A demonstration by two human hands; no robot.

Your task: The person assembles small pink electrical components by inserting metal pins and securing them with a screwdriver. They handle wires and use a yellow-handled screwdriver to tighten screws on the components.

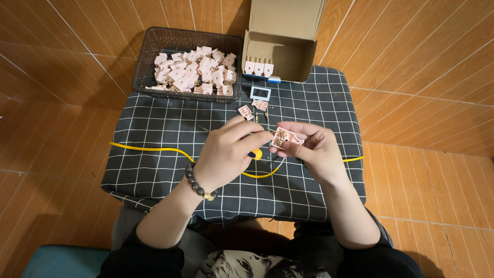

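Note:
My right hand (315,149) holds a small pink plug half (285,138) with brass contacts showing, tilted up over the middle of the table. My left hand (226,152), with a dark bead bracelet at the wrist, is closed around a screwdriver with a yellow handle (255,153); its fingertips reach toward the pink piece. A thin metal shaft (204,128) sticks out past my left knuckles. Two more pink plug halves (252,109) and small brass pins lie just beyond my hands on the cloth.
A dark checked cloth (154,154) covers a small table. A yellow cable (149,149) runs across it. A black mesh basket (154,51) full of several pink plugs sits at the back left, an open cardboard box (280,44) with three plugs behind, and a small white-framed display (260,93).

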